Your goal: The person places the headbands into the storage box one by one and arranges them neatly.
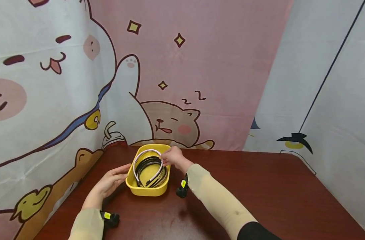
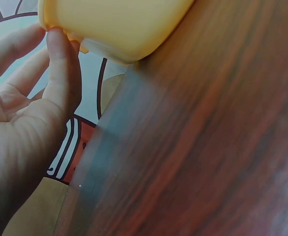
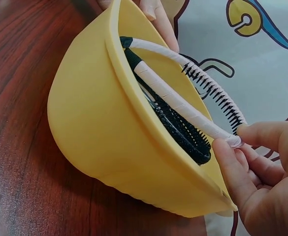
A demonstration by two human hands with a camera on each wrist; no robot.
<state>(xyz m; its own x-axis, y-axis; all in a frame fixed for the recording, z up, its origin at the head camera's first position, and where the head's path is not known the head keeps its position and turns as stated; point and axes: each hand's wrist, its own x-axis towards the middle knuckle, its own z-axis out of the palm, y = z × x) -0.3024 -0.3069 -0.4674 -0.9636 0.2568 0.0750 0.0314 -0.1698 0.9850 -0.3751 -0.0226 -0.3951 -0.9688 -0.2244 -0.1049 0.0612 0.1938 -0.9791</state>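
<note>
A yellow plastic basin (image 1: 149,191) stands on the table at its back left. Inside lie several black headbands (image 1: 154,161), stacked in a ring. My right hand (image 1: 173,156) pinches a pale pink headband (image 3: 178,104) by its curved middle, between thumb and fingers at the basin's right side. This headband has small black teeth on its inner side and black tips, and it leans up past the rim in the right wrist view. On the basin's other side, my left hand (image 1: 112,180) touches the outside just under the rim (image 2: 44,14), its fingers mostly straight.
The dark red-brown wooden table (image 1: 245,186) reaches out to the right. Behind it and along the left hangs a pink and white cloth (image 1: 224,66) with cartoon animals, close to the basin. A black wrist camera (image 1: 182,188) sits on the right wrist.
</note>
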